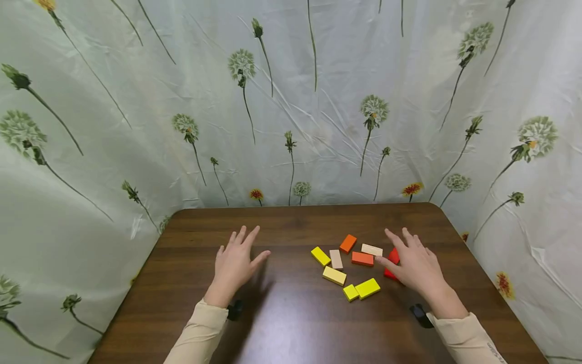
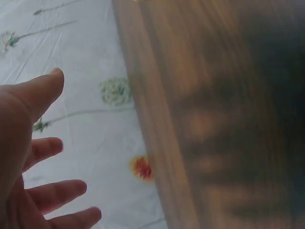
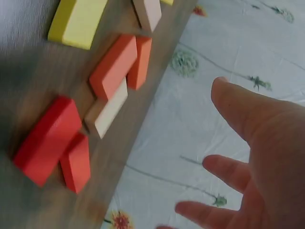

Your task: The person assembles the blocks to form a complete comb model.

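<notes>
Fingers spread, my left hand (image 1: 236, 263) hovers over the left half of the table with nothing in its grasp. My right hand (image 1: 419, 268) is held over the right side, fingers apart and holding nothing. In the head view it partly hides two red blocks (image 1: 393, 256); the right wrist view shows one red block (image 3: 50, 140) beside the other (image 3: 76, 164). Just left of that hand lie an orange block (image 1: 362, 259), a pale wooden block (image 1: 372, 249) and a second orange block (image 1: 348, 243).
Further left on the brown table (image 1: 291, 313) are a yellow block (image 1: 321, 256), a pale pinkish block (image 1: 336, 259) and a light yellow block (image 1: 334, 275). Nearer the front, a small yellow block (image 1: 350, 292) meets a longer one (image 1: 368, 288). A dandelion-print curtain (image 1: 318, 151) hangs behind.
</notes>
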`<state>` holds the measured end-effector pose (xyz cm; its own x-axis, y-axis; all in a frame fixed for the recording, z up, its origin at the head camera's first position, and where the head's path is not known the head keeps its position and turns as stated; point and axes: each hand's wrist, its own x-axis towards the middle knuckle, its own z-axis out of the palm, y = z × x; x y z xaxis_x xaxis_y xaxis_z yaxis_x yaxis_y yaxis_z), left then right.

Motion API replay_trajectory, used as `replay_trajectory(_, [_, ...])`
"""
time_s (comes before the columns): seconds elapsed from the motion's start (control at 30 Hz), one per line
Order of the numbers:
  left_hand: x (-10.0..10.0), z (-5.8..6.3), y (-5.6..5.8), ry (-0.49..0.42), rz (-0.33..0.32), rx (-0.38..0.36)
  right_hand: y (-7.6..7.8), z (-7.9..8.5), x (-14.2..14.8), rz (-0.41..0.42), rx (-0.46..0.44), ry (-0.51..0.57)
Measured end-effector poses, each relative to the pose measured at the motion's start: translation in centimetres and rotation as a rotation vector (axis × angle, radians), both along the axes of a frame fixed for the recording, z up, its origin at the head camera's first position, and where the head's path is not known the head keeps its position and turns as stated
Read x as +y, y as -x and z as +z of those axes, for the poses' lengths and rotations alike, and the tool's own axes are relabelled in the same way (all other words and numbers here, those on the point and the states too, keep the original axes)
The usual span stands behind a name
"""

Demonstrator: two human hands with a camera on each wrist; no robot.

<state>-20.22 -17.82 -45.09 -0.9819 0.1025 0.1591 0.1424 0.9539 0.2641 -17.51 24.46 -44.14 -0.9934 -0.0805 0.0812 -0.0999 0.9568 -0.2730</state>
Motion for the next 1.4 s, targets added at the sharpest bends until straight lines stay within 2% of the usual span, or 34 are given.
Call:
replay_trajectory(0.17, [2.3,-1.2,0.8,-0.040,-0.067,0.076,0.1,-0.9,-1.5,0.044,-0.008,0.037])
replay_trajectory(0.23, [3.2,-1.8,1.1,-0.065,-0.089,0.082,0.0,-1.3,-2.2,0.058,-0.021,0.057])
replay_trajectory(0.37, [5.2,-2.8,1.8,-0.132,-0.122,0.047,0.0,-2.3,-3.6,0.080,-0.056,0.077])
replay_trajectory(0.57, [7.9,-4.4,2.9,-0.245,-0.147,-0.066,-0.5,-3.6,-5.7,0.115,-0.054,0.132])
replay_trajectory(0.73, [9.5,-5.9,3.7,-0.282,-0.175,-0.092,-0.7,-4.5,-6.7,0.098,-0.080,0.159])
replay_trajectory(0.9, [10.6,-7.0,4.2,-0.285,-0.144,-0.108,-0.6,-5.3,-7.3,0.084,-0.103,0.163])
replay_trajectory(1.13, [11.7,-7.1,4.3,-0.293,-0.085,-0.136,-0.4,-5.8,-7.7,0.076,-0.106,0.162])
replay_trajectory(1.4, [12.4,-7.3,4.4,-0.273,-0.064,-0.145,-0.2,-6.3,-7.9,0.067,-0.098,0.164])
